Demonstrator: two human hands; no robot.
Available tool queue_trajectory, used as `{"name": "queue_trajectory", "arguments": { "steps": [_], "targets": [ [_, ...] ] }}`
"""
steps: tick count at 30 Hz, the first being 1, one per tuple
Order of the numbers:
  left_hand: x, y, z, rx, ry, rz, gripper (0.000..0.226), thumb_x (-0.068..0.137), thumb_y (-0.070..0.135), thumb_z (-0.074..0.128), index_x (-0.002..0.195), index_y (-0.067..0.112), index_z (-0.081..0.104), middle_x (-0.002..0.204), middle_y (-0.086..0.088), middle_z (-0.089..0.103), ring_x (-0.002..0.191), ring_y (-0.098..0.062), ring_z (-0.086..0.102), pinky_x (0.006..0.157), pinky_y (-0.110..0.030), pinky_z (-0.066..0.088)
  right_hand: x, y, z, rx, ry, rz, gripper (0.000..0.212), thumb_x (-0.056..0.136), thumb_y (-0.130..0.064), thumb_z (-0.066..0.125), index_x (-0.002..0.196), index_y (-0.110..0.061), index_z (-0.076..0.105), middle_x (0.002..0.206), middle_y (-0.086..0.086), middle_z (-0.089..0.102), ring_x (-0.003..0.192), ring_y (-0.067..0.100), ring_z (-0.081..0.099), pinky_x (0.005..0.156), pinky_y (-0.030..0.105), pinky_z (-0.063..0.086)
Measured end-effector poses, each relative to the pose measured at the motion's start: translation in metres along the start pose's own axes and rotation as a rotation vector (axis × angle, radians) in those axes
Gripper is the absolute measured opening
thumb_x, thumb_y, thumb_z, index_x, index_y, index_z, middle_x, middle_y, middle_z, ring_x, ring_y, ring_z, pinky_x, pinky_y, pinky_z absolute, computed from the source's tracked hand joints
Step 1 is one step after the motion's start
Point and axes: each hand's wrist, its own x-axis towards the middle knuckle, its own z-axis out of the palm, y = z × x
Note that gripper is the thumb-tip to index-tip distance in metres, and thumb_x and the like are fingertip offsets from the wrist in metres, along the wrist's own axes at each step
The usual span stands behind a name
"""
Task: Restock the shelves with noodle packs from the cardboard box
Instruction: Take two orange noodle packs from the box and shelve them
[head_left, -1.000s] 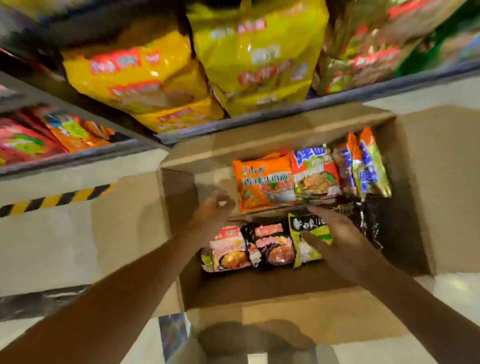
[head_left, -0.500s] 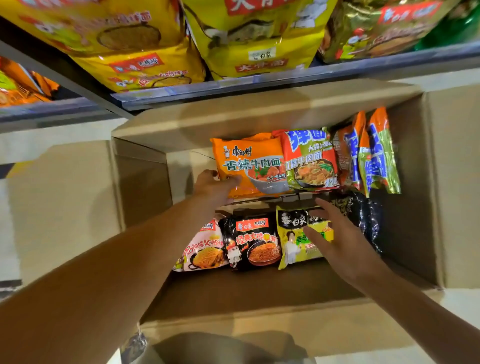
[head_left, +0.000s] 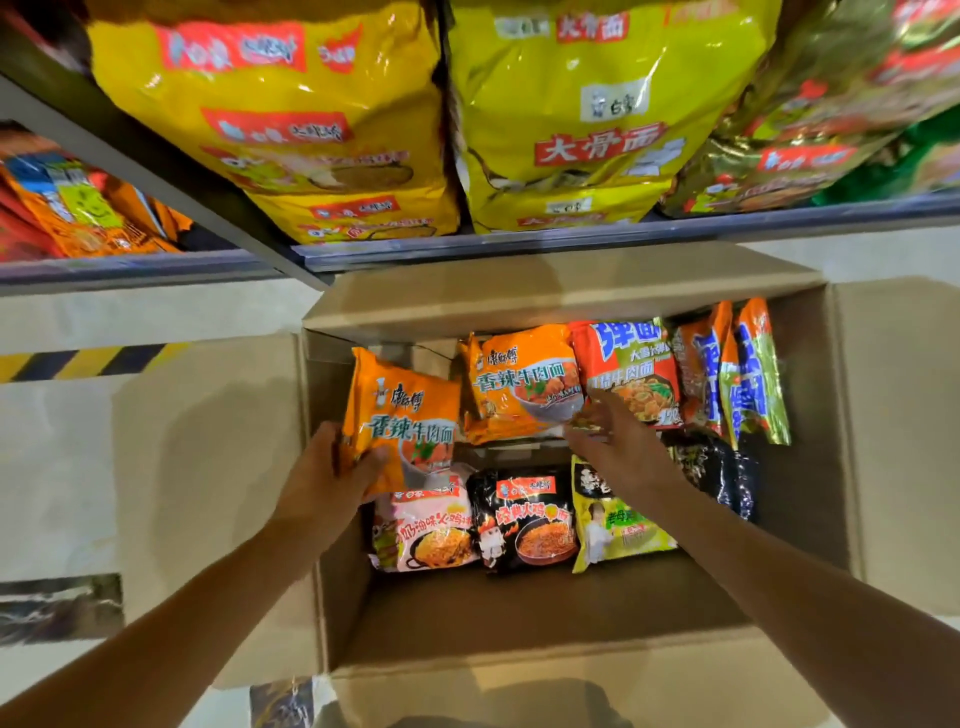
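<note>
Inside the cardboard box (head_left: 810, 467), the left hand (head_left: 332, 473) gripped 1 orange noodle pack (head_left: 402, 415) by its edge for lifting; the right hand (head_left: 618, 441), fingers seemingly released, reached for the next orange pack (head_left: 519, 379).

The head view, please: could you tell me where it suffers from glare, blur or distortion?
Head view: glare streaks the yellow multipacks on the shelf; the right hand is motion-blurred at its fingertips, the left hand gripping the orange noodle pack sharper; wide-angle distortion bends the shelf edge.
</note>
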Motion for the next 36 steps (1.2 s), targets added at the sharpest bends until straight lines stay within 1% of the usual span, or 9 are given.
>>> {"name": "queue_trajectory", "arguments": {
  "steps": [2, 8, 13, 17, 21, 28, 32, 34, 36],
  "targets": [
    [-0.006, -0.006, -0.010, -0.028, 0.007, 0.026, 0.042, 0.079, 0.051, 0.075, 0.110, 0.027, 0.059, 0.106, 0.003, 0.073, 0.098, -0.021, 0.071, 0.088, -0.053, 0.057, 0.019, -0.013, 0.007, 0.048, 0.036, 0.006, 0.052, 0.094, -0.023, 0.066, 0.140, -0.019, 0.043, 0.117, -0.006, 0.056, 0.108, 0.015, 0.056, 0.072, 0.005, 0.041],
    [-0.012, -0.019, -0.011, -0.070, 0.040, 0.137, 0.041, 0.087, 0.041, 0.066, 0.126, 0.031, 0.058, 0.114, 0.013, 0.071, 0.099, -0.004, 0.070, 0.083, -0.026, 0.056, 0.072, -0.018, 0.031, 0.141, 0.026, 0.177, 0.049, 0.088, -0.021, 0.074, 0.124, -0.015, 0.041, 0.096, 0.001, 0.062, 0.093, 0.022, 0.066, 0.065, 0.019, 0.049],
    [-0.011, -0.022, -0.011, -0.123, 0.093, 0.154, 0.039, 0.089, 0.040, 0.065, 0.126, 0.032, 0.058, 0.113, 0.016, 0.070, 0.100, -0.002, 0.068, 0.075, -0.017, 0.050, 0.091, -0.019, 0.059, -0.230, 0.130, 0.244, 0.104, 0.079, -0.050, 0.077, 0.152, -0.004, 0.018, 0.143, 0.021, 0.042, 0.135, 0.037, 0.039, 0.111, 0.045, 0.036],
    [-0.011, -0.022, -0.015, -0.156, 0.105, 0.169, 0.035, 0.088, 0.035, 0.066, 0.122, 0.031, 0.060, 0.107, 0.017, 0.073, 0.095, 0.004, 0.068, 0.075, -0.015, 0.054, 0.097, -0.035, 0.065, -0.506, 0.107, 0.415, 0.125, 0.070, -0.073, 0.070, 0.154, 0.000, 0.012, 0.156, 0.022, 0.025, 0.144, 0.039, 0.023, 0.118, 0.045, 0.024],
    [-0.015, -0.019, -0.018, -0.165, 0.108, 0.178, 0.032, 0.089, 0.034, 0.066, 0.120, 0.030, 0.061, 0.105, 0.017, 0.073, 0.095, 0.004, 0.069, 0.075, -0.015, 0.054, 0.097, -0.027, 0.067, -0.381, 0.131, 0.454, 0.126, 0.059, -0.078, 0.074, 0.150, -0.005, 0.026, 0.149, 0.019, 0.038, 0.139, 0.037, 0.034, 0.114, 0.048, 0.034],
    [-0.021, -0.014, -0.024, -0.136, 0.121, 0.213, 0.028, 0.090, 0.035, 0.067, 0.118, 0.030, 0.062, 0.107, 0.015, 0.073, 0.096, 0.001, 0.069, 0.079, -0.019, 0.052, 0.077, -0.027, 0.063, 0.105, 0.229, 0.329, 0.085, 0.061, -0.041, 0.092, 0.126, -0.013, 0.045, 0.099, 0.002, 0.062, 0.088, 0.017, 0.060, 0.083, 0.031, 0.051],
    [-0.032, -0.009, -0.032, -0.116, 0.134, 0.214, 0.027, 0.089, 0.037, 0.068, 0.113, 0.027, 0.062, 0.108, 0.011, 0.073, 0.099, -0.005, 0.069, 0.087, -0.031, 0.054, 0.052, -0.027, 0.052, 0.492, 0.091, 0.339, 0.029, 0.078, -0.012, 0.082, 0.082, -0.026, 0.057, 0.078, 0.005, 0.052, 0.091, 0.022, 0.064, 0.094, 0.046, 0.054],
    [-0.043, -0.002, -0.040, -0.113, 0.134, 0.219, 0.026, 0.089, 0.037, 0.068, 0.111, 0.027, 0.062, 0.105, 0.010, 0.073, 0.097, -0.006, 0.069, 0.088, -0.035, 0.055, 0.032, -0.027, 0.038, 0.376, 0.074, 0.269, 0.032, 0.088, 0.007, 0.063, 0.072, -0.014, 0.047, 0.076, 0.010, 0.050, 0.092, 0.029, 0.063, 0.094, 0.059, 0.050],
    [-0.060, 0.010, -0.049, -0.120, 0.138, 0.233, 0.026, 0.089, 0.034, 0.068, 0.112, 0.023, 0.061, 0.103, 0.007, 0.073, 0.090, -0.003, 0.070, 0.082, -0.031, 0.058, 0.007, -0.030, 0.016, 0.370, 0.082, 0.246, 0.022, 0.087, 0.000, 0.070, 0.076, -0.013, 0.056, 0.079, 0.007, 0.065, 0.082, 0.027, 0.067, 0.090, 0.057, 0.054]
  ]
}}
